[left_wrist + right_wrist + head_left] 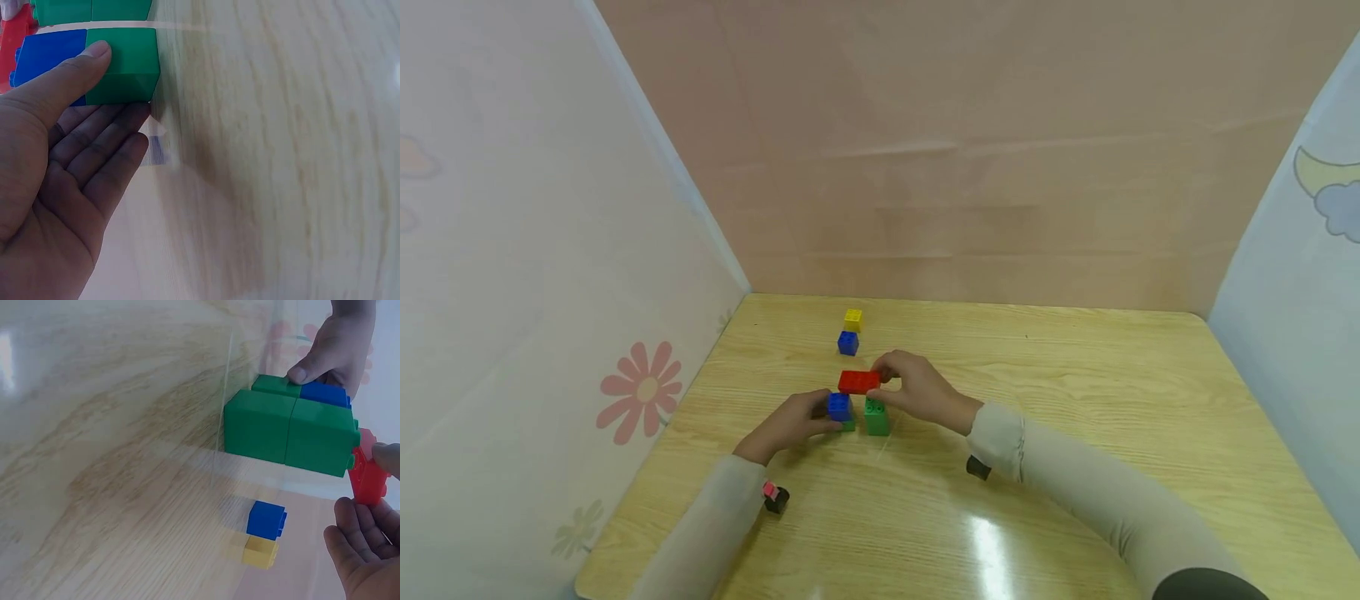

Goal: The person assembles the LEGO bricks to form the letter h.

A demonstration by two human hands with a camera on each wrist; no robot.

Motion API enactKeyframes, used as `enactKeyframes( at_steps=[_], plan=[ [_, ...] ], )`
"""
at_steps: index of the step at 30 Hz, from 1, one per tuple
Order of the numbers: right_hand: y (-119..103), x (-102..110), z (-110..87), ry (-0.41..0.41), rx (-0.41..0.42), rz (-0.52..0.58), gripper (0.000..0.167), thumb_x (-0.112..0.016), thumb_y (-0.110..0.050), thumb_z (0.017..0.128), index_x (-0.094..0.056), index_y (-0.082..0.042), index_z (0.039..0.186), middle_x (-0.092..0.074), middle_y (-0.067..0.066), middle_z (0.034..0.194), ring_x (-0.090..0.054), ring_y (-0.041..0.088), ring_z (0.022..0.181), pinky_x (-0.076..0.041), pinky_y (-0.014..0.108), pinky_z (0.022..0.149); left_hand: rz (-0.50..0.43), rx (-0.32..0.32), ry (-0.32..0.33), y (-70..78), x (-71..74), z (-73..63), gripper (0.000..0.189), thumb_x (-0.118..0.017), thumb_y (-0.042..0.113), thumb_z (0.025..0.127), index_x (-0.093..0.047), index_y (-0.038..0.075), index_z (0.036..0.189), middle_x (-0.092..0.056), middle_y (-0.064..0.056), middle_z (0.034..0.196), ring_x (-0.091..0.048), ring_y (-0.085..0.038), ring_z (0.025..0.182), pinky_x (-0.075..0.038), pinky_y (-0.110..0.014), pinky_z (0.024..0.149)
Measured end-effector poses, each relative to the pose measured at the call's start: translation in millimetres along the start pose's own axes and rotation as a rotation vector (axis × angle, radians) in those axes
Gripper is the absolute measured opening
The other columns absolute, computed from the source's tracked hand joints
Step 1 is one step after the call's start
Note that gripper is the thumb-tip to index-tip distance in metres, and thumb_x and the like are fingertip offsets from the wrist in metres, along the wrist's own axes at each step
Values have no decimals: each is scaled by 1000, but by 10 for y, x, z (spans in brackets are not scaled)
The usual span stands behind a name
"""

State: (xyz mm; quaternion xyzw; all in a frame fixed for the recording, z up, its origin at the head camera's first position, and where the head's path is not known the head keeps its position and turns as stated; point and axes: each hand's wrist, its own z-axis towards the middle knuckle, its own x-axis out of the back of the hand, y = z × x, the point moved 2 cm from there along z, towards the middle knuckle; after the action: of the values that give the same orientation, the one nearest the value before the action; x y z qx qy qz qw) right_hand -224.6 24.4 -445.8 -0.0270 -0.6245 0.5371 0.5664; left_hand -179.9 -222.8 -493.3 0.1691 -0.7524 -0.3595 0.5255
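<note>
In the head view my left hand [792, 425] grips a small tower, a blue brick [840, 407] on top of a green brick [125, 59], with the thumb on one side and fingers on the other. Beside it stands a second tower of two stacked green bricks [287, 431], upright on the table. My right hand [922, 393] pinches a longer red brick [859, 382] between thumb and fingers. The red brick lies across the tops of the two towers in the head view; in the right wrist view it is close against the green tower's studs [356, 437].
Behind the towers, a loose blue brick [847, 343] and a yellow brick [853, 321] stand one behind the other on the wooden table [1075, 392]. A pale panel with flowers [647, 389] borders the left side, and a plain backdrop [970, 208] rises at the far edge.
</note>
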Motion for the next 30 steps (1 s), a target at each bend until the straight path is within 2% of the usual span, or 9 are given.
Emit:
enactKeyframes(
  at_steps=[6, 11, 14, 17, 30],
  plan=[
    [-90, -20, -21, -7, 22, 0, 31, -76, -34, 86, -64, -17, 109, -62, -10, 101, -63, 20, 95, -52, 41, 90, -29, -22, -4, 15, -14, 10, 37, -71, 32, 90, -61, 22, 123, -65, 5, 120, -60, -18, 115, -48, -42, 99],
    [-142, -50, -46, -11, 69, -27, 29, -78, -30, 85, -63, -16, 106, -61, -8, 99, -63, 20, 91, -54, 38, 83, -33, -38, -8, 12, -28, 28, 48, -72, 30, 89, -56, 21, 134, -63, 4, 126, -58, -17, 118, -47, -40, 100],
    [-142, -66, -52, -17, 81, -69, 29, -78, -31, 85, -63, -17, 106, -62, -9, 98, -63, 15, 89, -53, 32, 80, -29, -53, -9, 17, -36, 36, 49, -72, 29, 89, -56, 20, 135, -62, 3, 127, -59, -18, 117, -48, -40, 99],
    [-136, -71, -57, -30, 82, -80, 30, -77, -33, 85, -64, -17, 106, -62, -9, 98, -63, 15, 90, -53, 31, 80, -20, -61, -10, 35, -47, 40, 48, -72, 28, 90, -57, 19, 135, -62, 2, 127, -60, -18, 116, -48, -39, 99],
    [-99, -100, -84, -48, 91, -63, 33, -75, -38, 86, -64, -16, 109, -63, -9, 98, -61, 10, 89, -54, 38, 84, -17, -72, -21, 50, -71, 59, 47, -72, 29, 89, -58, 19, 133, -63, 3, 126, -59, -16, 116, -47, -38, 99]
  ],
)
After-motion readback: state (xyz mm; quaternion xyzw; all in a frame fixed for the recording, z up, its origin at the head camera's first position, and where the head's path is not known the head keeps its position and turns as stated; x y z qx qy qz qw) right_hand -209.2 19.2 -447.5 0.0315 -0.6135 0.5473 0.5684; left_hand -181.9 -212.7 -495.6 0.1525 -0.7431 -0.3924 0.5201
